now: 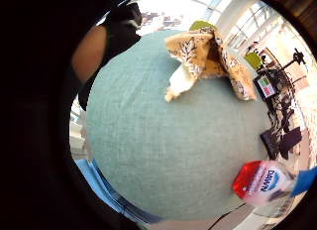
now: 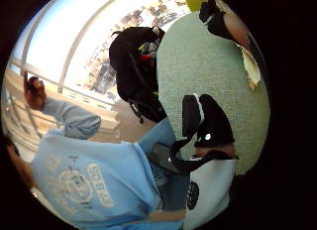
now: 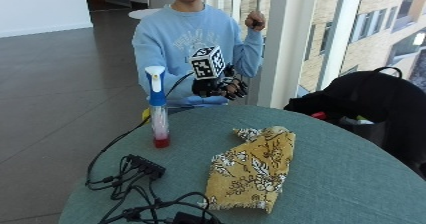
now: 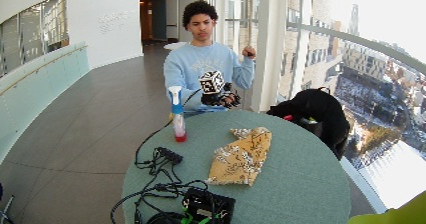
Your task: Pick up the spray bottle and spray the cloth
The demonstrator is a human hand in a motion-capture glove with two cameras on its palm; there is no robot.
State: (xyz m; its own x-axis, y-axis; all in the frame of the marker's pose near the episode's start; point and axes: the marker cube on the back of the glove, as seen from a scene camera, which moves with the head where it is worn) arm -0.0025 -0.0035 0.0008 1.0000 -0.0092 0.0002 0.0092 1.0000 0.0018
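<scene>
Daylight came in through the tall windows (image 4: 313,44) beside the round table (image 3: 346,174) and lit the scene brightly. The glass was washed out to near white in the wide outside view. Shadows on the table were soft and faint. Both palm views bent strongly toward their rims, where a black border closed in. The spray bottle (image 1: 265,183) near the table's edge looked smeared, its label barely readable. The cloth (image 3: 253,169) showed clearly.

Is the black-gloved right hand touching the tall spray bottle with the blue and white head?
Apart. In the outside view the gloved right hand is raised above the table's far edge, and bare table shows between it and the spray bottle, which stands alone.
</scene>
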